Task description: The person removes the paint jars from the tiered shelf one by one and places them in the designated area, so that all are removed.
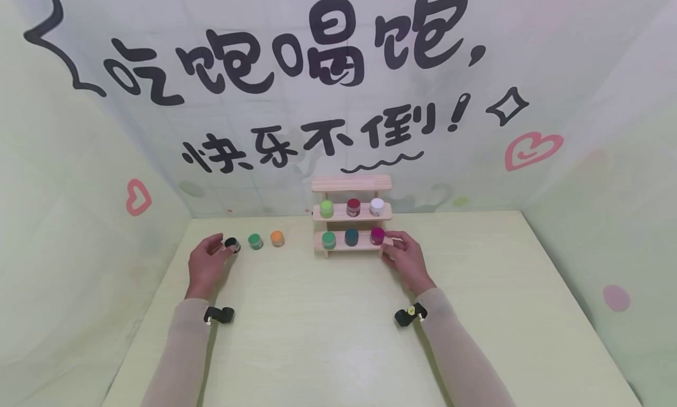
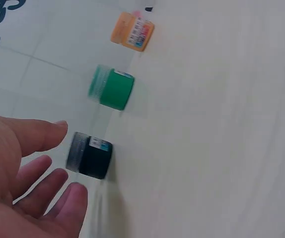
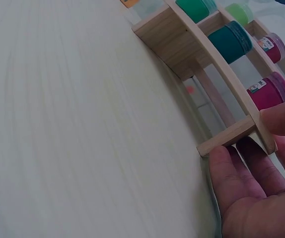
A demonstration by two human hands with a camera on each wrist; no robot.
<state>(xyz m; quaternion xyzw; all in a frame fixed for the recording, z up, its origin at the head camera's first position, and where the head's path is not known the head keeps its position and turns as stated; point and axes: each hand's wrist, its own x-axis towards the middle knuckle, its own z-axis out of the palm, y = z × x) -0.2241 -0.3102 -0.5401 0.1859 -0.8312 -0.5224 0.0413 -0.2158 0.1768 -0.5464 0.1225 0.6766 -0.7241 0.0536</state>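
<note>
A small jar with a black body (image 2: 97, 157) stands on the table at the left, in the gap between thumb and fingers of my left hand (image 1: 207, 263). In the left wrist view those fingers are spread and loosely bent, with space between the thumb and the jar. My right hand (image 1: 407, 260) grips the lower right end of a stepped wooden rack (image 1: 351, 184), thumb on the shelf board and fingers beneath it. Right by that thumb, a magenta jar (image 3: 270, 91) sits on the bottom shelf. Beside it are a dark teal jar (image 1: 351, 237) and a green jar (image 1: 328, 239).
A green jar (image 1: 255, 241) and an orange jar (image 1: 277, 238) stand on the table between the black jar and the rack. The middle shelf carries light green (image 1: 327, 208), dark red (image 1: 353, 207) and white (image 1: 376, 207) jars. A printed cloth wall (image 1: 254, 195) rises behind.
</note>
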